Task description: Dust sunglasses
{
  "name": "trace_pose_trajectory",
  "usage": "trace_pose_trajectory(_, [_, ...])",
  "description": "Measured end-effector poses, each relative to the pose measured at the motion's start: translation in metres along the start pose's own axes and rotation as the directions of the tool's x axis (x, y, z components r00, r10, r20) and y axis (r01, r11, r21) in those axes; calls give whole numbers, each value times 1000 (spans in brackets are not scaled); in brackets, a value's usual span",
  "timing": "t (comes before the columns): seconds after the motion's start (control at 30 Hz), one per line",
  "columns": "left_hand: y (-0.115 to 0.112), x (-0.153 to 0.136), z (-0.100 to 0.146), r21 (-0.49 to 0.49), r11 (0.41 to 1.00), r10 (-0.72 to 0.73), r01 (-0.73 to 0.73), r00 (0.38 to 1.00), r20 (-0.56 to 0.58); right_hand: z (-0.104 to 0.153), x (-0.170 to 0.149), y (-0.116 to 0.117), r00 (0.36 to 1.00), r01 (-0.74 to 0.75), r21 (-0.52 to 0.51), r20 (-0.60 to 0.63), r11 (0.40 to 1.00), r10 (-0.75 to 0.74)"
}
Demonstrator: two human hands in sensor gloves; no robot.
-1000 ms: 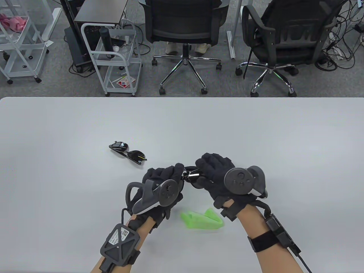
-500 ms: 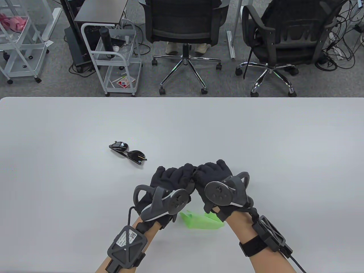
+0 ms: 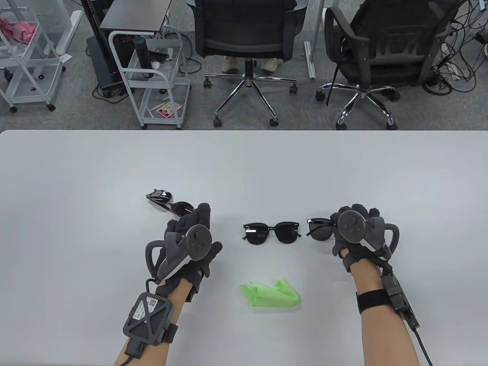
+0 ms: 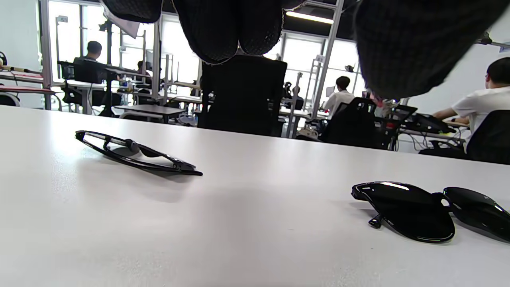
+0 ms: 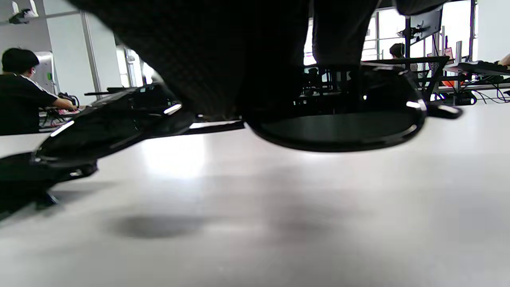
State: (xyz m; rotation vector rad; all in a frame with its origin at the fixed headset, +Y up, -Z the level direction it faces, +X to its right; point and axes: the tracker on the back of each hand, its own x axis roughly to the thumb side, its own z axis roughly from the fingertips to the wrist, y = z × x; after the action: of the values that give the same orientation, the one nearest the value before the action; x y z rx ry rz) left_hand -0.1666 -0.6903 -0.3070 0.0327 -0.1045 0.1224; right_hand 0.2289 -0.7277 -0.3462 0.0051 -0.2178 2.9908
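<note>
Glossy black plastic sunglasses (image 3: pixel 271 233) lie folded mid-tabletop (image 3: pixel 343 167), lenses up. A thin-framed pair (image 3: pixel 170 205) lies near the left hand (image 3: pixel 189 233), which hovers palm down with fingers loosely extended, holding nothing. The right hand (image 3: pixel 352 228) covers half of a third pair (image 3: pixel 319 229) — its grasp is hidden from above. A crumpled green cloth (image 3: pixel 271 294) sits nearer the person.

Left wrist view: knit fingertips (image 4: pixel 223 28) hang free above the matte surface.

Right wrist view: dark fingers (image 5: pixel 223 56) pinch the third pair, lifted clear of the tabletop.

cloth (image 3: pixel 271 294) before middle sunglasses (image 3: pixel 271 233)
</note>
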Motion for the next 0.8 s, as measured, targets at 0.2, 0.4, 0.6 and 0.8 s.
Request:
trace_pose_trajectory(0.2, [-2, -2, -2, -11, 1000, -4, 4, 1000, -6, -7, 4, 18, 999, -51, 80, -10, 995, 52])
trace_pose_trajectory(0.4, [-4, -6, -3, -32, 999, -5, 4, 1000, -24, -7, 3, 20, 999, -38, 114, -14, 993, 40])
trace_pose_trajectory(0.6, [-6, -8, -5, -47, 999, -26, 24, 999, -39, 1, 10, -9, 998, 55, 98, 21, 994, -58])
trace_pose_trajectory(0.8, [-7, -14, -6, -71, 997, -24, 19, 998, -62, 24, 33, -39, 977, 177, 212, 79, 961, -197])
